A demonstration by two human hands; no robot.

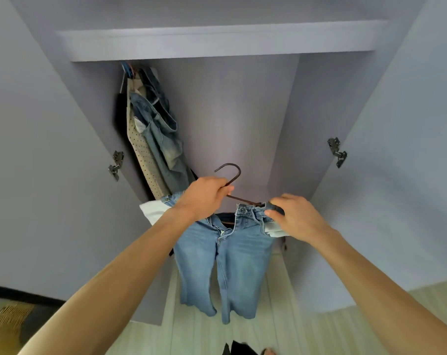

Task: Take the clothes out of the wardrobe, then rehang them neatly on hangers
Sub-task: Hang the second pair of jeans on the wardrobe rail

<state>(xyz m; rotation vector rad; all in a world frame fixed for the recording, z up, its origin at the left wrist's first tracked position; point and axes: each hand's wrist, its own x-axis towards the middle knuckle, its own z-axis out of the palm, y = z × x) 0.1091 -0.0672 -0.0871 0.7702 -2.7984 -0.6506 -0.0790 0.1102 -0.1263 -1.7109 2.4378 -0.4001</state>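
**WARDROBE, MID-REHANG.** Seen from the head cam, L to R.

A wicker basket (pixel 9 321) sits cut off at the frame's bottom-left corner. Inside the open wardrobe (pixel 217 42), hung clothes (pixel 155 139) (denim plus 1 dotted beige piece) bunch against its left wall, just under the top shelf's front edge.

Centre, before the opening, the left hand (pixel 204 196) is curled tight round the neck of a thin dark hanger (pixel 230 172), hook up and free. A pair of light-blue jeans (pixel 225 260) droops from it, fly open, 2 legs dangling toward the wardrobe's bottom edge. The right hand (pixel 296 216) pinches the waistband at the hanger's right end.

Handling, prob.: denim is soft, floppy and fairly heavy, so it should sag and could slip off so thin an arm. Best holds look like the waistband for the jeans and the neck for the hanger.

Hard to read:
- The rail is hidden behind the shelf front.
- The hanger's left arm is hidden under hand and denim.
- White cloth shows at both waistband ends; can't tell if it's pocket lining or another garment.
- A dark item at the bottom edge is cut off.
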